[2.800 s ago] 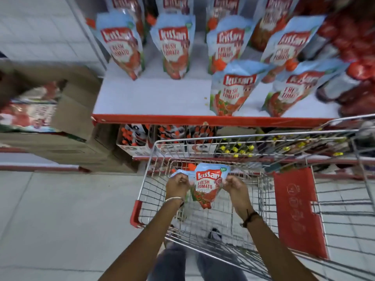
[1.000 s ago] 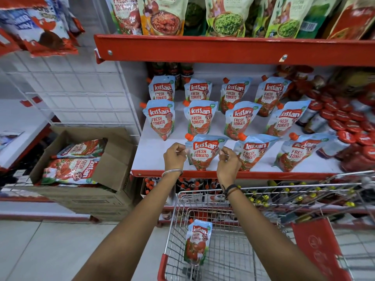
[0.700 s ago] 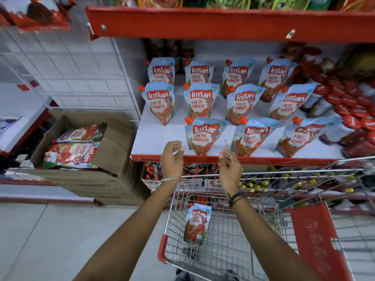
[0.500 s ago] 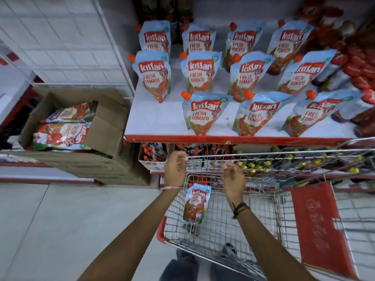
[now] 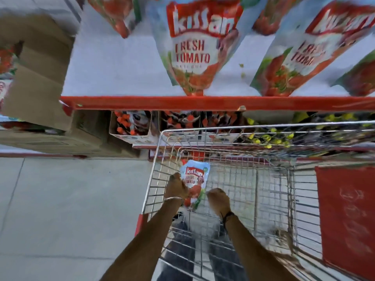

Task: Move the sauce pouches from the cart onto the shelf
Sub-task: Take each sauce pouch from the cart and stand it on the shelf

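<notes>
One blue-and-red sauce pouch [image 5: 195, 179] stands against the left wall of the wire cart [image 5: 263, 125]. My left hand [image 5: 176, 187] is down inside the cart, fingers curled over the pouch's left edge. My right hand [image 5: 218, 201] hangs with curled fingers beside the pouch's lower right corner; I cannot tell whether it touches. Above, the white shelf [image 5: 113, 74] with a red front lip carries several upright pouches, the nearest [image 5: 194, 49] right at the front edge and another [image 5: 300, 57] to its right. The frame is motion-blurred.
An open cardboard box [image 5: 38, 78] with more pouches sits left of the shelf. Small bottles in trays [image 5: 132, 124] fill the lower shelf behind the cart. A red flap [image 5: 347, 216] hangs on the cart's right side. Grey tiled floor [image 5: 71, 209] lies left.
Both hands let go of the pouch set on the shelf's front edge, dropped into the cart and reached the remaining pouch. My view tilted down and closer to the shelf.
</notes>
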Demonstrator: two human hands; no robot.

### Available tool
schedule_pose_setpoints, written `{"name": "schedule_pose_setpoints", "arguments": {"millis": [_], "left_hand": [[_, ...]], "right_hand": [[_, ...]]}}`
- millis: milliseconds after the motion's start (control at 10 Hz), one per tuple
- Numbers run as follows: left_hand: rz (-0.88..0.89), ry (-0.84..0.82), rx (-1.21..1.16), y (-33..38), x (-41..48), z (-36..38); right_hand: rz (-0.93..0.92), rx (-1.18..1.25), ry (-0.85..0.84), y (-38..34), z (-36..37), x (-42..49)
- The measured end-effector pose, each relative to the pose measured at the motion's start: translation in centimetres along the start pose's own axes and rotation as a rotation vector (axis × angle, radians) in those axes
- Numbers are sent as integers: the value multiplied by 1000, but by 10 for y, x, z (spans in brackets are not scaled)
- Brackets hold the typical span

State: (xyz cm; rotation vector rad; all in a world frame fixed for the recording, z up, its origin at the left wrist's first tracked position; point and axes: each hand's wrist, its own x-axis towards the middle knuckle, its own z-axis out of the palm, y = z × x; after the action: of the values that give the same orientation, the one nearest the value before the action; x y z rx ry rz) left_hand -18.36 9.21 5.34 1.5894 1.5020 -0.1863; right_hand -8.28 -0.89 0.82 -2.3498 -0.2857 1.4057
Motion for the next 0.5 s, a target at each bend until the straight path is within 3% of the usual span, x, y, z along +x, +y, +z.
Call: {"name": "schedule_pose_setpoints", "arguments": {"millis": [100, 200, 300, 400, 500], "left_hand": [[-118, -17, -3, -13, 27, 21], [-104, -48, 48, -44, 58, 56], [-131, -89, 135, -21, 45, 49], [-23, -91, 302, -5, 32, 42], [-7, -65, 293, -13, 35, 47]], "right_hand": [[80, 98, -30, 0, 15, 22], [123, 223, -50, -3, 26, 38], [191, 256, 27, 0, 30, 51], [267, 274, 42, 7, 18, 55], [306, 298, -8, 13, 3, 59]]}}
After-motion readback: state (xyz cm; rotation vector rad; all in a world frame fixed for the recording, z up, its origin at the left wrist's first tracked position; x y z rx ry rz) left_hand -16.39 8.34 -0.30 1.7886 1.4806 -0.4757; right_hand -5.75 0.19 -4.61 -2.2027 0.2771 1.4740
